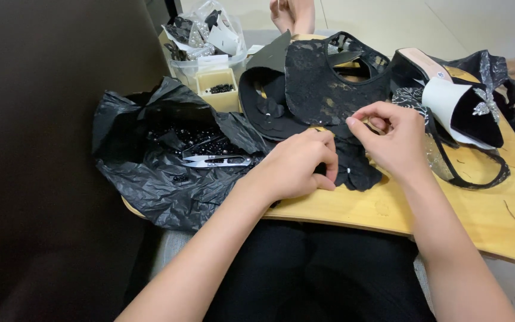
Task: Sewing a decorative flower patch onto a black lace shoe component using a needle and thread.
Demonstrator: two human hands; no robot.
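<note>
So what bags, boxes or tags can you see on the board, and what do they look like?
Black plastic bag: left side of the wooden board, crumpled open, black beads and small silver snips lying on it.
Small box: behind the bag, square, pale yellow, dark beads inside.
Clear plastic tub: behind that box, holding black, white and silvery pieces.
Second black bag: far right, shiny, crumpled.
No screens or signs in view.

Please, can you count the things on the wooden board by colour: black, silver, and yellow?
Black: 3, plastic bag, lace piece, fabric piece under the left hand and right hand
Silver: 1, thread snips
Yellow: 1, small box
Total: 5
</note>
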